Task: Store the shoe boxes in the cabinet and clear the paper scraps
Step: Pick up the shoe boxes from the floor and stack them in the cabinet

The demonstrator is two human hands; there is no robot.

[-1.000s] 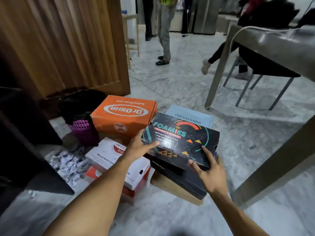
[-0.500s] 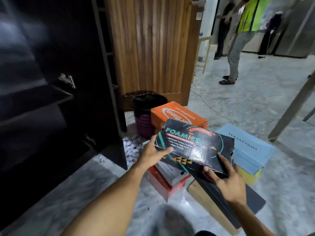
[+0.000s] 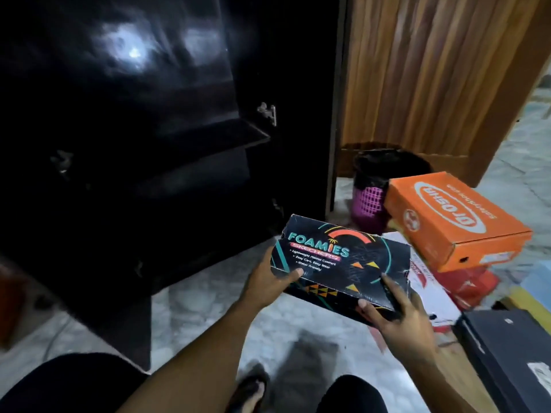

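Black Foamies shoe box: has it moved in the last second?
Yes. The black cardboard Foamies shoe box, held in the left hand and right hand, went from right of the orange cardboard shoe box to left of it, toward the dark cabinet.

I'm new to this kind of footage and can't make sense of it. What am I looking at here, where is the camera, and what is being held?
There is no machine here: these are a person's two bare hands, filmed by a wide-angle camera worn on the head, looking forward and down. That is why the forearms reach in from the bottom. The left hand and right hand grip opposite ends of a black Foamies shoe box, held above the marble floor in front of an open dark cabinet. To the right, an orange shoe box tops a pile of other boxes, with a pink bin behind it.
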